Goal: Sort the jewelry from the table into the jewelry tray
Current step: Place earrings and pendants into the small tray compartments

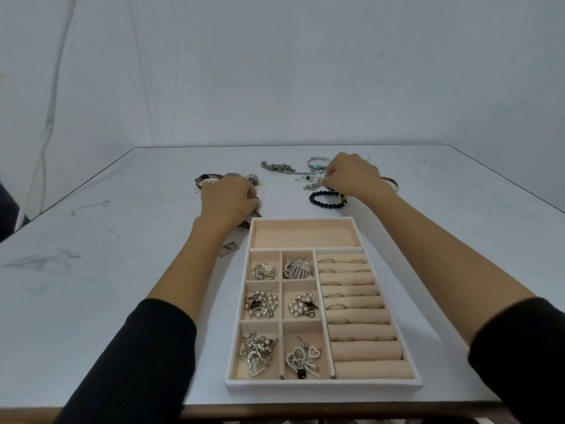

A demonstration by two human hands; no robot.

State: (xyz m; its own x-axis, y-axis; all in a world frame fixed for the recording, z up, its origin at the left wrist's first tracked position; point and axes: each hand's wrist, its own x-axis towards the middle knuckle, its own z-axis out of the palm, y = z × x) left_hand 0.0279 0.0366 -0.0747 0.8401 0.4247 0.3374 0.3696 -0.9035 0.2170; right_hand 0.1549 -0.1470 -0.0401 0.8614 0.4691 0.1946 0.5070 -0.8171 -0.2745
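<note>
Black sleeves (146, 362) nearest, flanking jewelry tray (324, 387) at front edge of counter (122, 240). Beyond tray, left hand (227, 200) curled around dark chain (256, 213) by far-left corner; right hand (351, 175) pinching silver chain (312, 186) beside black bead bracelet (324, 200).

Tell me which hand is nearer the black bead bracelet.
Right. The right hand sits just behind the black bead bracelet, its wrist beside the bracelet's right end. The left hand lies farther off to its left, across bare table.
</note>
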